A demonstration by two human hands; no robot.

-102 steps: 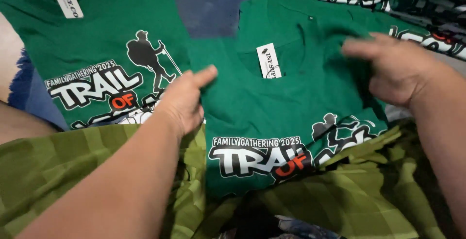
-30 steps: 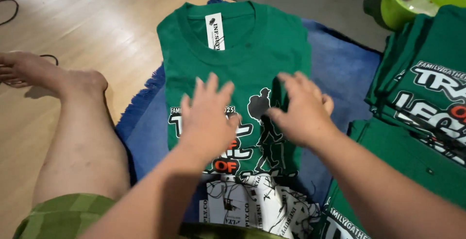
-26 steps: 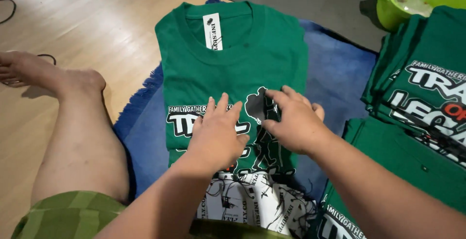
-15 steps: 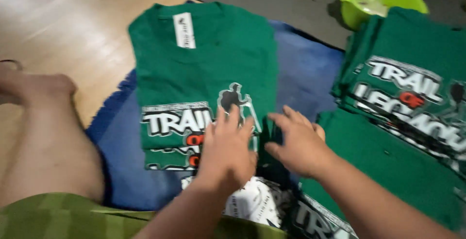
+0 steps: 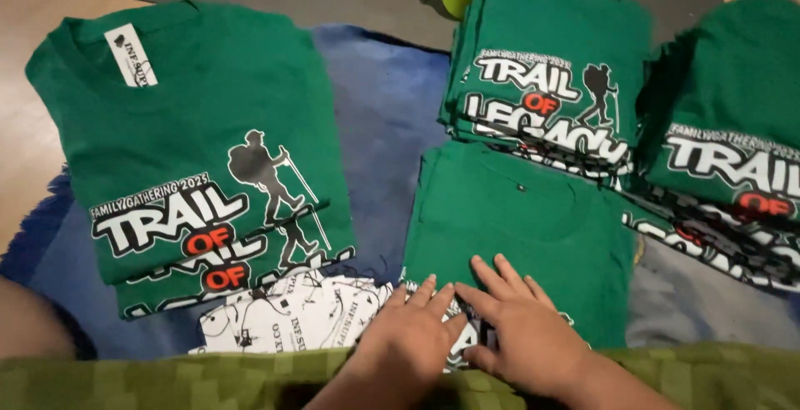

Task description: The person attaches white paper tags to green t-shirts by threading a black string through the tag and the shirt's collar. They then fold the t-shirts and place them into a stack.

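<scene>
Left hand [image 5: 412, 339] and right hand [image 5: 521, 335] lie flat and open on the near green shirt [image 5: 525, 218], mid-fold I'd guess; next it needs gripping that near hem.

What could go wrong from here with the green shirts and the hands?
1. Both the left hand and the right hand press the near edge of the folded green T-shirt; pulling it may undo the fold.
2. That shirt overlaps the bottom of the middle shirt stack, so moving it might drag that stack out of line.
3. The loose white tags lie beside the left hand and could get swept under a shirt.
</scene>
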